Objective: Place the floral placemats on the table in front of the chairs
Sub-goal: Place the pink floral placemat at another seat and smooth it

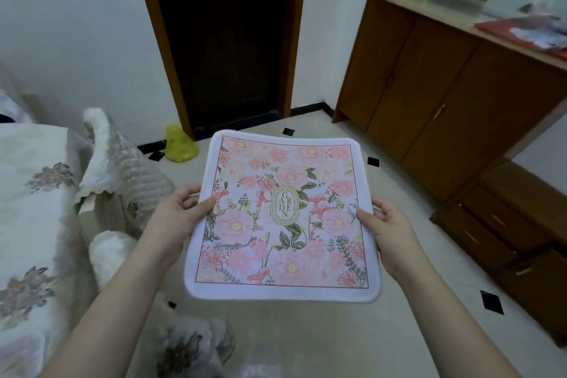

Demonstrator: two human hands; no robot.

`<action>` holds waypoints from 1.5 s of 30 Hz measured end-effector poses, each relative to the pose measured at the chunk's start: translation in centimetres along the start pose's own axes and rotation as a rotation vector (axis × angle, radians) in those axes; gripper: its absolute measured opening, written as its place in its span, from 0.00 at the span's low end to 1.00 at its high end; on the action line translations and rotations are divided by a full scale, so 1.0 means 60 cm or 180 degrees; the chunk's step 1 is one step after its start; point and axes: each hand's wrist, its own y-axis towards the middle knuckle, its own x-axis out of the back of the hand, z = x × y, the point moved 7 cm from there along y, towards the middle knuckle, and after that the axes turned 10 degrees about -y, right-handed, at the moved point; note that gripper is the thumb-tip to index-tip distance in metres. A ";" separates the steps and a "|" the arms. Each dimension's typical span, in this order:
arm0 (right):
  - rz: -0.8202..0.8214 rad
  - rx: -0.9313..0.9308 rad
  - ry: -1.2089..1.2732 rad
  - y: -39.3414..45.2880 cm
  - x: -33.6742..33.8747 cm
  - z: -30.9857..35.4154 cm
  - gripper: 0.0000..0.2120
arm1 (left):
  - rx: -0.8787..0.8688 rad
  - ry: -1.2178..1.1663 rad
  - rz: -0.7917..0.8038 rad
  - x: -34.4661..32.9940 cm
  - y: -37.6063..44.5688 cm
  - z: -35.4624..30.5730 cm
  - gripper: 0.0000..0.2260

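Note:
A square floral placemat point(282, 218) with pink flowers, a white border and a "GARDEN" oval in the middle is held flat in the air above the tiled floor. My left hand point(181, 212) grips its left edge, thumb on top and fingers underneath. My right hand point(386, 224) grips its right edge the same way. No table or chairs are in view.
A bed with floral bedding point(33, 193) and a quilted cover point(122, 163) lies at the left. A dark doorway point(224, 40) is straight ahead, a yellow bag point(179, 147) beside it. Wooden cabinets point(429, 86) and low drawers point(506, 230) line the right side.

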 end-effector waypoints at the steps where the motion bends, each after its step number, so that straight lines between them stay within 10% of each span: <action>1: 0.0014 0.0011 0.0001 0.016 -0.007 0.009 0.12 | -0.0011 -0.0019 -0.0015 0.000 0.013 -0.005 0.09; 25: 0.1110 0.0077 -0.0078 0.507 -0.163 0.136 0.10 | -0.0087 -0.0182 -0.1225 -0.041 0.288 -0.072 0.17; 45: 0.1927 0.0039 -0.0455 0.665 -0.566 0.229 0.09 | -0.0175 -0.0760 -0.2101 0.220 0.445 -0.141 0.13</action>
